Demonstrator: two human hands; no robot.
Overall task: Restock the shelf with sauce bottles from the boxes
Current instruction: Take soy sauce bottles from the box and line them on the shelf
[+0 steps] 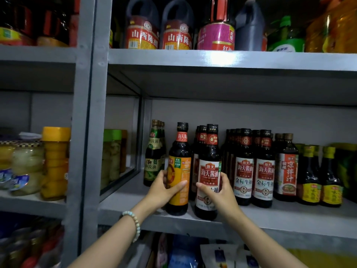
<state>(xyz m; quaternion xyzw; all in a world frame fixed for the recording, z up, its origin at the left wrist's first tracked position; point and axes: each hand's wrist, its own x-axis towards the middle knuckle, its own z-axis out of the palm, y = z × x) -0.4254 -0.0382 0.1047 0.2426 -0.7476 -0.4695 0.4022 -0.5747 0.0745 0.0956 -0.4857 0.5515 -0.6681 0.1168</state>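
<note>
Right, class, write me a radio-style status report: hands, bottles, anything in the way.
Left hand grips orange-label bottle. Right hand grips white-label bottle. Both upright at shelf front. Stocked bottles crowd either side.

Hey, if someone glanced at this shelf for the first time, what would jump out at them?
Two hands meet at the front of the middle shelf: the left hand grips an orange-label bottle, the right hand a red-and-white-label bottle beside it, both upright. To the right stands a row of dark sauce bottles. Above, big red-label jugs line the next shelf.
</note>
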